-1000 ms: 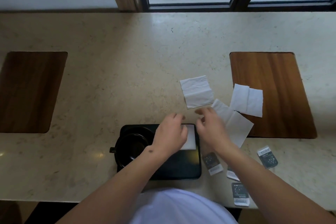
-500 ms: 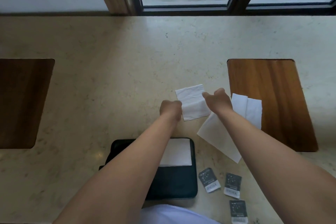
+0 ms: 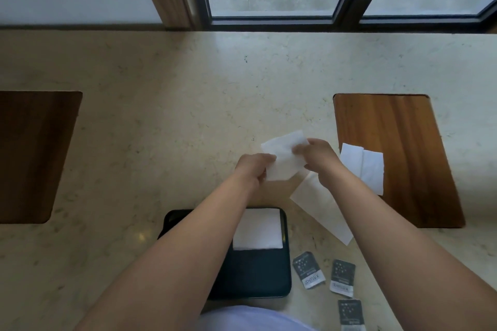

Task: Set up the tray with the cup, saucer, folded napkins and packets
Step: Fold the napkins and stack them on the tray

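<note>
A white napkin (image 3: 283,157) is held between both hands above the counter. My left hand (image 3: 252,169) pinches its lower left edge and my right hand (image 3: 316,154) pinches its right edge. The black tray (image 3: 258,274) lies near the front edge with a folded napkin (image 3: 257,229) in its far right part. My left forearm hides the tray's left side, so the cup and saucer are out of sight. Another flat napkin (image 3: 320,208) lies under my right forearm, and a third (image 3: 363,165) rests on the right wooden inlay. Three dark packets (image 3: 308,273) (image 3: 342,277) (image 3: 351,313) lie right of the tray.
The beige stone counter (image 3: 161,129) has a wooden inlay (image 3: 398,156) at right and another (image 3: 29,156) at left. A window with a dark frame (image 3: 271,19) runs along the back.
Both hands left the tray and reached forward to the far napkin. They have taken hold of it and lifted it off the counter; it now tilts between them.
</note>
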